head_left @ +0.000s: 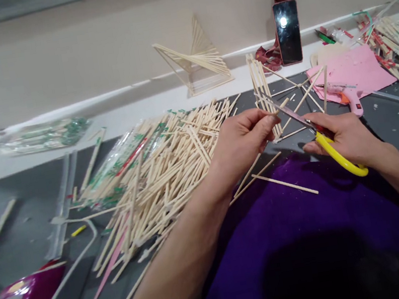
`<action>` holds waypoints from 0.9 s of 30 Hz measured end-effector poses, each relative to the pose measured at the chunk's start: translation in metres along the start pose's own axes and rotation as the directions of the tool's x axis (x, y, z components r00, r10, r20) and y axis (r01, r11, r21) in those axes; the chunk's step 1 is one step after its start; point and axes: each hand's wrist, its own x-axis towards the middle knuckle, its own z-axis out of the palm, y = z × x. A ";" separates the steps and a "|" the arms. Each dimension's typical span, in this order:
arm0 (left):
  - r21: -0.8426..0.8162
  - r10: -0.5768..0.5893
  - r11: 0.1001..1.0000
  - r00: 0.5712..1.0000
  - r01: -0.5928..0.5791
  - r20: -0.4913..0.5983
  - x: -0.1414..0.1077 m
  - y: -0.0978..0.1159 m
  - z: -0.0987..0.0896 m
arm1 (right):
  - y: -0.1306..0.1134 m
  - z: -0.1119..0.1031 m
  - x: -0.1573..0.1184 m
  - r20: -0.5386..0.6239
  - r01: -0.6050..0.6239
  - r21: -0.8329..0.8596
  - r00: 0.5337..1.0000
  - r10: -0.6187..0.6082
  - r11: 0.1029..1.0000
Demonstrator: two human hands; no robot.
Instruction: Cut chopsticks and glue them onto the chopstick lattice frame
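Left of the scissors [327, 146], loose sticks [172, 169] lie heaped; just beside the blades [294, 116], the left hand [246, 134] pinches a thin stick [284, 105] seemingly crossing them, and should stay clear. At the scissors' handles [341, 162], the right hand [346, 135] curls around them; squeezing square across should cut cleanest.

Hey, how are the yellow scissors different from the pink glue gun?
The scissors have a bright yellow handle and metal blades; the glue gun is pale pink with an orange trigger. The scissors are held up in the right hand, while the glue gun lies partly on a pink sheet, held by neither hand. Both are handheld tools.
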 end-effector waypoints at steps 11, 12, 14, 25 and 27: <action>0.713 0.595 0.581 0.802 -0.392 -0.044 -0.009 -0.019 0.019 | -0.004 0.010 -0.002 0.067 -0.100 0.056 0.993 0.096 0.993; 0.728 0.603 0.562 0.797 -0.393 -0.036 -0.010 -0.019 0.021 | -0.005 0.010 -0.002 0.062 -0.098 0.061 0.994 0.094 0.993; 0.751 0.614 0.532 0.789 -0.390 -0.026 -0.013 -0.018 0.024 | -0.005 0.011 -0.003 0.045 -0.089 0.069 0.995 0.086 0.994; 0.599 0.522 0.702 0.850 -0.386 -0.064 -0.011 -0.012 0.017 | -0.002 0.010 -0.003 0.024 -0.008 0.104 1.000 0.005 0.995; 0.469 0.433 0.810 0.899 -0.352 -0.072 -0.011 -0.007 0.015 | -0.001 0.010 -0.003 0.025 -0.004 0.101 1.000 0.002 0.995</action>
